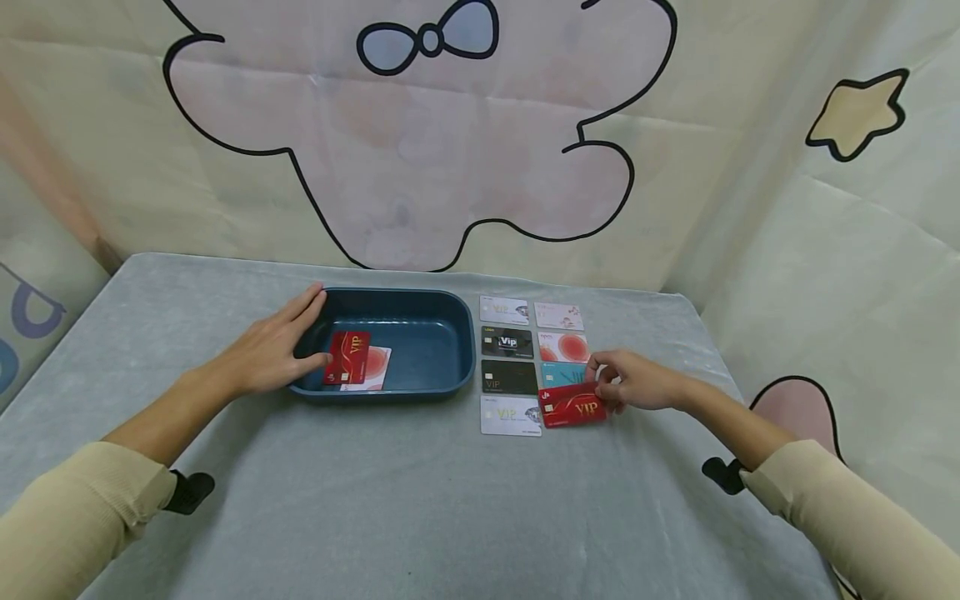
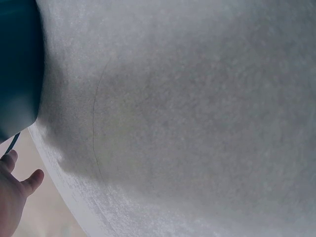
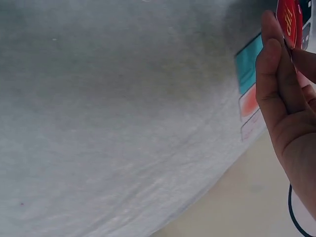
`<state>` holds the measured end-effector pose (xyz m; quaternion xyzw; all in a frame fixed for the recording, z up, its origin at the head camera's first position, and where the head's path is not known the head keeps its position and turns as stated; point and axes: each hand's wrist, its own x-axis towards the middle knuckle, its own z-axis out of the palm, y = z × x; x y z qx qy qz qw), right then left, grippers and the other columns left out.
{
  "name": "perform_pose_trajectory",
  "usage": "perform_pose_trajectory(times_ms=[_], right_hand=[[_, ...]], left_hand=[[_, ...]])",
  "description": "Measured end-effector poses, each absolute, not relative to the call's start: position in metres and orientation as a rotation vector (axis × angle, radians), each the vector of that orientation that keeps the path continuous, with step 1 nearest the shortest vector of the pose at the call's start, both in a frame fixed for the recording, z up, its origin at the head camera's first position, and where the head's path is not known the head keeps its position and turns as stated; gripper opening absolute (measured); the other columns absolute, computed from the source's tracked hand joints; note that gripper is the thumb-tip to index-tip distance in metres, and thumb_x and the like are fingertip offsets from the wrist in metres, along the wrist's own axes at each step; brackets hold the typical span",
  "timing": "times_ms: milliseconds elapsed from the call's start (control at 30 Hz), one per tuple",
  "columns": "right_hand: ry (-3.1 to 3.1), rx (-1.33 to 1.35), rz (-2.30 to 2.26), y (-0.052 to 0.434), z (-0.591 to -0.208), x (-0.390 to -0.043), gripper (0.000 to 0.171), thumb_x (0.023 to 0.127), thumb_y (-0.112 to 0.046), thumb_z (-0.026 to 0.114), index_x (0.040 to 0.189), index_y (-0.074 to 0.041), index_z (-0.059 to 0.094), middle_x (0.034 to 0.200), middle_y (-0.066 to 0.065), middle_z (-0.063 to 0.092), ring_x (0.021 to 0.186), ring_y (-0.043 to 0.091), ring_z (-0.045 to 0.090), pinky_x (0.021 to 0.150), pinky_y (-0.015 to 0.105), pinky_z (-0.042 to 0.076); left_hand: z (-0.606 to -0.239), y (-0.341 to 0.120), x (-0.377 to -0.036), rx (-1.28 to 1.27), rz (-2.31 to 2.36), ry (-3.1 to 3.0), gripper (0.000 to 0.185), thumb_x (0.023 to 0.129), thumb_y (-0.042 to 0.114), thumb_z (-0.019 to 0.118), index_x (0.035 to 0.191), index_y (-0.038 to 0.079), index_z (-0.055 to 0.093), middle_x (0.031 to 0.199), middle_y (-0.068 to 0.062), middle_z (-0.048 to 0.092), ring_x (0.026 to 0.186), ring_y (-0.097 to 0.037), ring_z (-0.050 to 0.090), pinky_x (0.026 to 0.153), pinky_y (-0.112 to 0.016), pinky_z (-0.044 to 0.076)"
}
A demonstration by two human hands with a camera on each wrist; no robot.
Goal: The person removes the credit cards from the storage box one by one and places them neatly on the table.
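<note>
Handling: the glossy red plastic VIP card with gold lettering is judged thin, light, stiff w/ slight flex, and slick on both faces. Lying flat, it gives no purchase from above; best hold is likely an edge pinch, thumb under one long or short edge and fingers on top, after tipping one edge up off the grey felt-covered table. The soft cloth should let a fingertip dig under the edge. Not fragile; low drop risk.

Position: card sits at the near right corner of a card grid, touching or just overlapping the teal card behind it, and just beside the pale silver VIP card to its left.

Right hand: fingers curled, pinching the red card's right edge; the right wrist view shows the card held between the fingertips.

Left hand: fingers straight, resting on the left rim of the dark blue rectangular plastic tray; it grasps nothing.

Appearance: red ground, gold "VIP" text, gold swirl, small chip mark at left end. A like red card lies inside the tray, on top of a white card with red circle.
</note>
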<state>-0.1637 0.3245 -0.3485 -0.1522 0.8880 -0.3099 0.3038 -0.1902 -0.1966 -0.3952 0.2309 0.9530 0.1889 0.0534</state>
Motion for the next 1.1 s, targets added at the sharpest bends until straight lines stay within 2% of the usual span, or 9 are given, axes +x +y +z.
perform_pose_trajectory(times_ms=[233,667,1100], right_hand=[[2.331,-0.397,-0.822,0.334,-0.36,-0.161,0.016,0.095,-0.005,0.062,0.107,0.002,0.055,0.095,0.012,0.066,0.08,0.022,0.063,0.067,0.034,0.059],[2.37,-0.337,-0.821,0.334,-0.372,-0.155,0.017,0.09,-0.007,0.068,0.101,0.001,0.056,0.1,0.01,0.066,0.084,0.021,0.062,0.065,0.034,0.059],[2.355,-0.27,-0.785,0.333,-0.374,-0.157,0.018,0.09,-0.008,0.069,0.098,0.002,0.055,0.095,0.01,0.069,0.068,0.021,0.066,0.065,0.035,0.059]], left_hand=[[-0.395,-0.197,-0.19,0.698,0.576,2.894,0.094,0.091,0.04,0.063,0.158,0.0,0.011,0.166,-0.019,0.005,0.147,-0.045,0.019,0.108,-0.069,0.028],[-0.396,-0.197,-0.191,0.704,0.574,2.898,0.094,0.091,0.04,0.063,0.158,-0.001,0.012,0.165,-0.019,0.006,0.147,-0.044,0.019,0.108,-0.069,0.029],[-0.397,-0.197,-0.191,0.706,0.586,2.893,0.094,0.091,0.041,0.063,0.158,0.0,0.012,0.166,-0.019,0.006,0.147,-0.044,0.019,0.108,-0.069,0.028]])
